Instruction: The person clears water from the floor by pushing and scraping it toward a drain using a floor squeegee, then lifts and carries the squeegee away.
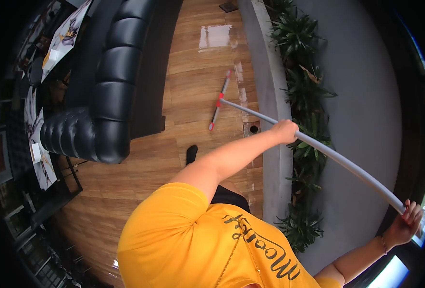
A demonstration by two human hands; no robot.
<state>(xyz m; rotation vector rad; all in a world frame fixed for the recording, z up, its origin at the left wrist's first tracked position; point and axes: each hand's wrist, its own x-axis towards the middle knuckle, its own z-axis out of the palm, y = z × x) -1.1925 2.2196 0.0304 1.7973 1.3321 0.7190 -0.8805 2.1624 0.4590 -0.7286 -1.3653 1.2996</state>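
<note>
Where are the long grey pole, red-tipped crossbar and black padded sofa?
Long grey pole (pixel 350 165): head view, thicker shaft.
Red-tipped crossbar (pixel 220 99): head view, red centre.
Black padded sofa (pixel 118 65): head view, backrest.

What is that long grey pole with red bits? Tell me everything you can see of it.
It looks like a floor squeegee: a long, smooth grey pole, metal or plastic, joined at a red centre piece to a slim grey crossbar with red ends. The pole slants down from the right hand, closed around its upper end, through the left hand, gripping partway along; its bend may be lens distortion. The crossbar appears to rest on the wood-look floor.
</note>
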